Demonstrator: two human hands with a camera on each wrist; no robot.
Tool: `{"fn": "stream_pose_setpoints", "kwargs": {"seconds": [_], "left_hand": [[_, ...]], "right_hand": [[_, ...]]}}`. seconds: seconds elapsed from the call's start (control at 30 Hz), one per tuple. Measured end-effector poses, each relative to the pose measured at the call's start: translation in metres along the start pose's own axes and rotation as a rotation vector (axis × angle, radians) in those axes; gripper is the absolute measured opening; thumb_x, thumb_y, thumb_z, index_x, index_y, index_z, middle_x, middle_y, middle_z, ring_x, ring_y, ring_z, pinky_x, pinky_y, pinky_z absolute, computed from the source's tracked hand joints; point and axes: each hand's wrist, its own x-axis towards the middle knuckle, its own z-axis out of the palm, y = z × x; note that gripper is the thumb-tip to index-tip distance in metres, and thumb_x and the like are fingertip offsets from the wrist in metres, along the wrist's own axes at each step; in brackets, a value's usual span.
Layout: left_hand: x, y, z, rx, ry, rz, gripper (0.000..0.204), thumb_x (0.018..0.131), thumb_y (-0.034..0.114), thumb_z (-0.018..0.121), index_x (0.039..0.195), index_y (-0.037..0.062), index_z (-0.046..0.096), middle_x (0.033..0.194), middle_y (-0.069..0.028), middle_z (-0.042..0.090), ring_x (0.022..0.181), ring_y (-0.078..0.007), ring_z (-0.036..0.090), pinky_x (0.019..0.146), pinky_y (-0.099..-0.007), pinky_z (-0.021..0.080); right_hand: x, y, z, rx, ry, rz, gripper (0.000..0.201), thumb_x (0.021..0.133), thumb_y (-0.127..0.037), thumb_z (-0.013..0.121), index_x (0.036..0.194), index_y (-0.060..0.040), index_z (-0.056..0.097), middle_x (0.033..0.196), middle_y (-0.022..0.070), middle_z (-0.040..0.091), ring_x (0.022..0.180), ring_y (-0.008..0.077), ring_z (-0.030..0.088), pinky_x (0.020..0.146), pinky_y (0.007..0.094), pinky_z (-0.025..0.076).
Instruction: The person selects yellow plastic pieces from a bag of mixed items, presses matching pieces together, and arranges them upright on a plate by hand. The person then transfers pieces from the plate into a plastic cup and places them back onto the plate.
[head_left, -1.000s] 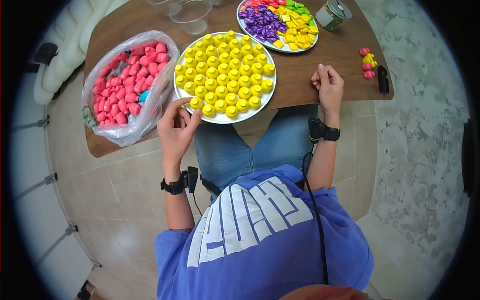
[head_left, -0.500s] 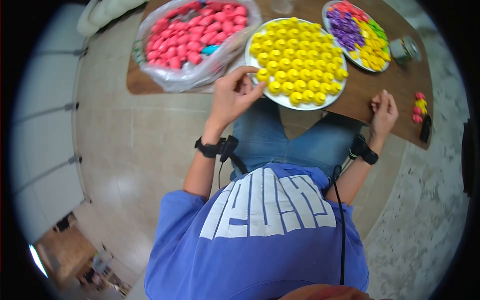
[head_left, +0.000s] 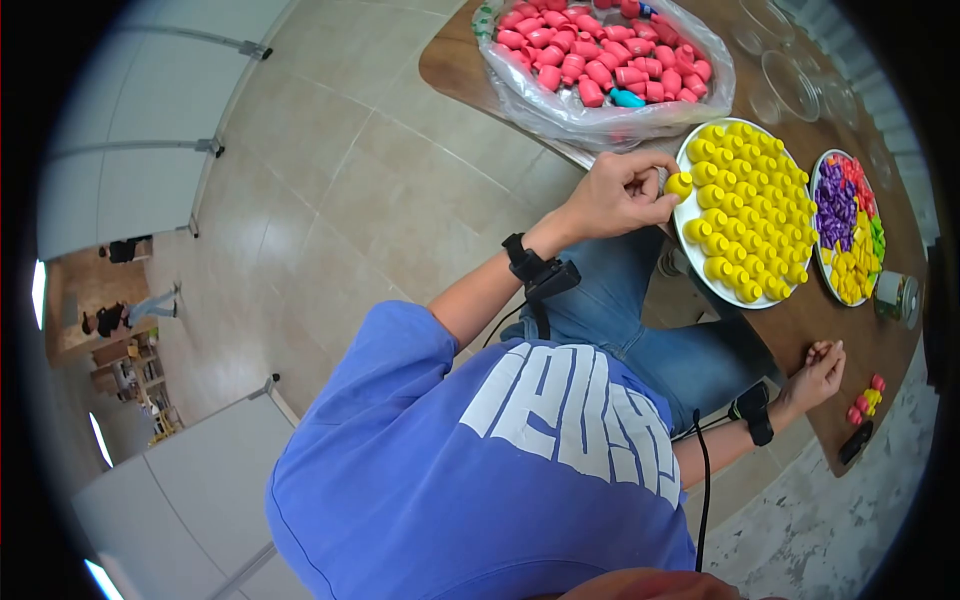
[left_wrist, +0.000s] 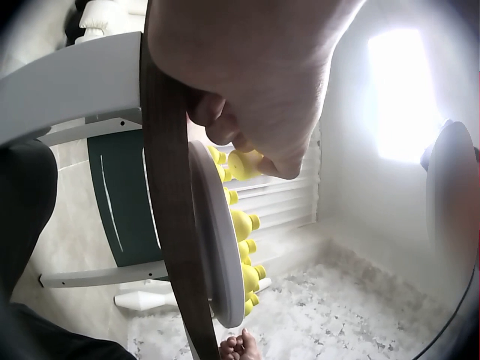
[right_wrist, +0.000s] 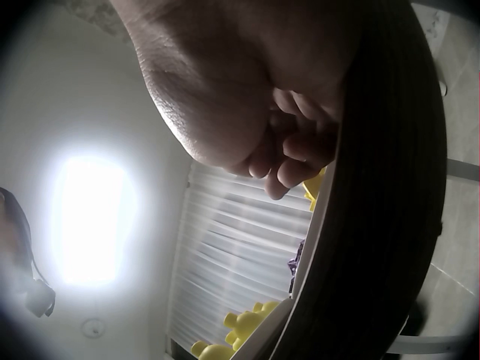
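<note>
At the near left rim of the white plate (head_left: 687,212), my left hand (head_left: 625,195) pinches a small yellow bottle (head_left: 679,185) between thumb and fingertips. The left wrist view shows the same bottle (left_wrist: 244,165) partly covered by the hand, right over the plate's edge. Rows of similar small yellow bottles (head_left: 735,205) with narrow necks stand upright across that plate. My right hand (head_left: 818,378) rests at the table's near edge, fingers loosely curled and holding nothing.
Left of the plate, a clear plastic bag (head_left: 560,120) holds many pink bottles (head_left: 600,70) and a turquoise one (head_left: 627,98). Beyond are a plate of wrapped candies (head_left: 850,225), clear cups (head_left: 790,88) and a jar (head_left: 897,300). Small pink and yellow pieces (head_left: 868,400) lie beside a black object (head_left: 856,443).
The head view has turned left, so the table sits further right and tilted. My left hand keeps its pinch on the yellow bottle at the plate's rim; my right hand stays at the table edge.
</note>
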Motion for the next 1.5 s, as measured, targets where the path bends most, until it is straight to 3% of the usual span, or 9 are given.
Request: {"fn": "stream_pose_setpoints", "kwargs": {"seconds": [0.27, 0.67, 0.73, 0.9, 0.97, 1.1, 1.27, 1.4, 1.5], "left_hand": [[0.001, 0.003, -0.002, 0.025, -0.036, 0.006, 0.028, 0.089, 0.005, 0.075, 0.115, -0.0028, 0.069, 0.064, 0.0074, 0.046, 0.061, -0.0003, 0.042, 0.056, -0.0202, 0.039], [0.003, 0.005, -0.002, -0.051, -0.059, -0.116, 0.03, 0.091, 0.007, 0.075, 0.117, -0.0068, 0.069, 0.068, 0.0067, 0.052, 0.064, -0.001, 0.046, 0.059, -0.0205, 0.043], [0.004, 0.004, 0.002, -0.06, 0.003, -0.115, 0.023, 0.089, 0.008, 0.075, 0.104, -0.0072, 0.07, 0.062, 0.0063, 0.048, 0.059, -0.0007, 0.041, 0.053, -0.0228, 0.036], [0.005, 0.002, 0.004, 0.039, 0.02, -0.093, 0.023, 0.09, 0.009, 0.076, 0.105, -0.0068, 0.07, 0.064, 0.0057, 0.053, 0.061, -0.0015, 0.046, 0.055, -0.0227, 0.042], [0.006, 0.005, 0.003, 0.065, -0.023, -0.135, 0.022, 0.091, 0.008, 0.075, 0.107, -0.0053, 0.069, 0.065, 0.006, 0.054, 0.062, -0.0015, 0.048, 0.057, -0.0222, 0.044], [0.008, -0.002, 0.004, -0.024, -0.088, -0.177, 0.021, 0.094, 0.004, 0.073, 0.112, -0.0048, 0.066, 0.071, 0.0069, 0.052, 0.063, -0.0003, 0.047, 0.057, -0.019, 0.041], [0.011, 0.0, 0.005, -0.006, -0.07, -0.188, 0.019, 0.096, 0.002, 0.07, 0.114, -0.004, 0.066, 0.07, 0.0083, 0.048, 0.062, 0.0008, 0.043, 0.055, -0.0179, 0.034], [0.012, 0.0, 0.004, -0.012, -0.074, -0.191, 0.019, 0.096, 0.001, 0.07, 0.113, -0.0039, 0.066, 0.07, 0.0085, 0.048, 0.063, 0.0009, 0.043, 0.056, -0.0174, 0.035], [0.014, 0.001, 0.001, 0.003, -0.061, -0.234, 0.019, 0.096, 0.003, 0.071, 0.113, -0.0045, 0.066, 0.07, 0.0086, 0.05, 0.064, 0.001, 0.044, 0.057, -0.018, 0.036]], "right_hand": [[-0.002, -0.005, 0.004, -0.009, 0.024, 0.008, 0.031, 0.11, -0.023, 0.056, 0.083, -0.008, 0.055, 0.079, 0.0007, 0.057, 0.068, 0.0045, 0.046, 0.06, 0.0208, 0.035], [-0.002, -0.003, 0.003, 0.02, 0.017, 0.007, 0.03, 0.11, -0.023, 0.057, 0.084, -0.0072, 0.055, 0.079, 0.0006, 0.056, 0.069, 0.0047, 0.045, 0.061, 0.0208, 0.035], [-0.002, -0.003, 0.004, 0.039, 0.027, 0.02, 0.03, 0.109, -0.024, 0.058, 0.084, -0.0075, 0.057, 0.078, 0.0, 0.057, 0.069, 0.0047, 0.047, 0.061, 0.0204, 0.035], [-0.001, 0.0, 0.005, -0.003, 0.116, 0.069, 0.025, 0.107, -0.024, 0.062, 0.092, -0.0047, 0.066, 0.079, 0.0, 0.061, 0.067, 0.0049, 0.05, 0.058, 0.0206, 0.037], [0.0, 0.003, 0.002, 0.031, 0.079, 0.053, 0.023, 0.106, -0.023, 0.064, 0.096, -0.003, 0.067, 0.08, 0.0005, 0.062, 0.066, 0.0048, 0.051, 0.056, 0.0212, 0.038], [0.002, -0.006, 0.004, 0.067, -0.01, 0.06, 0.025, 0.105, -0.023, 0.065, 0.088, -0.0039, 0.065, 0.078, 0.0003, 0.061, 0.066, 0.0048, 0.05, 0.059, 0.0208, 0.038], [0.005, -0.02, 0.009, 0.069, -0.055, 0.174, 0.028, 0.106, -0.023, 0.062, 0.084, -0.0067, 0.063, 0.078, -0.0003, 0.062, 0.067, 0.005, 0.049, 0.061, 0.0216, 0.038], [0.011, -0.027, 0.013, 0.088, -0.132, 0.169, 0.028, 0.107, -0.024, 0.061, 0.083, -0.0079, 0.062, 0.079, -0.0007, 0.062, 0.069, 0.0049, 0.05, 0.063, 0.0222, 0.039], [0.017, -0.039, 0.027, 0.311, -0.264, 0.195, 0.026, 0.106, -0.024, 0.061, 0.085, -0.0085, 0.062, 0.08, -0.0007, 0.062, 0.071, 0.0052, 0.052, 0.065, 0.0229, 0.04]]}}
